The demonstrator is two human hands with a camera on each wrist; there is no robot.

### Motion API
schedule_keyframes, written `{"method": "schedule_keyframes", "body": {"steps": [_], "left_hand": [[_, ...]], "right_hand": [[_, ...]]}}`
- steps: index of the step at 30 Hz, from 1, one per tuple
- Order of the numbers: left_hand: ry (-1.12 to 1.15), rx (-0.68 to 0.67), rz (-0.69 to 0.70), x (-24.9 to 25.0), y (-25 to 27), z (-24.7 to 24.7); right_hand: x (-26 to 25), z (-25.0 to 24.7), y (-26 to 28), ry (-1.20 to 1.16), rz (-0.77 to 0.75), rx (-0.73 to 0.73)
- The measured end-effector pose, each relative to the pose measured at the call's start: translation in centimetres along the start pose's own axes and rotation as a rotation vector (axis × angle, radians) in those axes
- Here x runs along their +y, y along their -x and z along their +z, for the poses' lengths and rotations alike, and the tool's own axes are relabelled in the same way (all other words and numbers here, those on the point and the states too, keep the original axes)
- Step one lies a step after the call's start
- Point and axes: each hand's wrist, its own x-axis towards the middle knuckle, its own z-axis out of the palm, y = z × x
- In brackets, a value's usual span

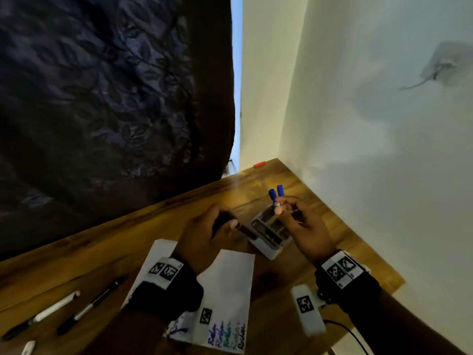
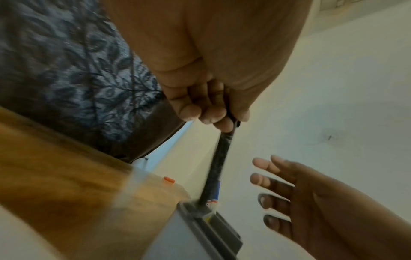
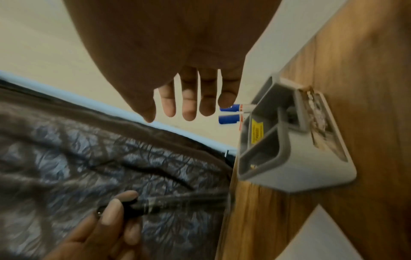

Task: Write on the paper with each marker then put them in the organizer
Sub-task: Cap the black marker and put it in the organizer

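My left hand (image 1: 202,234) grips a black marker (image 1: 245,230) and points it down at the grey-and-white organizer (image 1: 271,249). In the left wrist view the black marker (image 2: 217,167) has its lower end at a compartment of the organizer (image 2: 177,237). Two blue-capped markers (image 1: 276,192) stand in a far compartment. My right hand (image 1: 302,226) hovers over the organizer with its fingers (image 3: 189,105) straight and spread, holding nothing. The white paper (image 1: 230,278) lies in front of me, with coloured writing along its near edge.
On the wooden table (image 1: 128,247) to the left lie a white-barrelled marker (image 1: 51,311), a black marker (image 1: 89,306) and a small white piece (image 1: 28,347). A white tagged device (image 1: 307,311) sits near my right wrist. A dark curtain (image 1: 102,98) hangs left; a wall stands right.
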Motion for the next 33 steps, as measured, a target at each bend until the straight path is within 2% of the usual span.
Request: {"method": "schedule_keyframes", "body": {"steps": [3, 7, 11, 13, 19, 22, 29, 33], "left_hand": [[-0.080, 0.036, 0.024, 1.7, -5.0, 2.1], [-0.138, 0.074, 0.098, 3.0, -9.3, 4.5], [-0.201, 0.019, 0.090, 2.3, -11.7, 7.2], [-0.223, -0.025, 0.024, 1.6, -12.5, 9.0], [-0.240, -0.150, -0.085, -0.5, -13.2, 11.8], [-0.239, -0.169, -0.119, -0.7, -13.2, 12.3], [-0.145, -0.066, -0.115, -0.9, -11.7, 10.8], [-0.157, 0.016, -0.163, -1.9, -8.2, 8.2]], "right_hand": [[2.1, -3.4, -1.9, -0.002, 0.032, 0.057], [4.1, -5.6, -3.2, 0.005, 0.042, 0.100], [5.2, -7.0, -4.3, 0.007, 0.087, 0.065], [5.8, -7.9, -4.9, 0.030, 0.104, 0.040], [6.7, -8.5, -5.8, 0.047, 0.125, -0.015], [6.5, -8.7, -6.1, 0.091, 0.119, -0.055], [4.3, -8.0, -6.3, 0.123, 0.079, -0.102], [2.0, -6.3, -5.9, 0.156, 0.050, -0.182]]}}
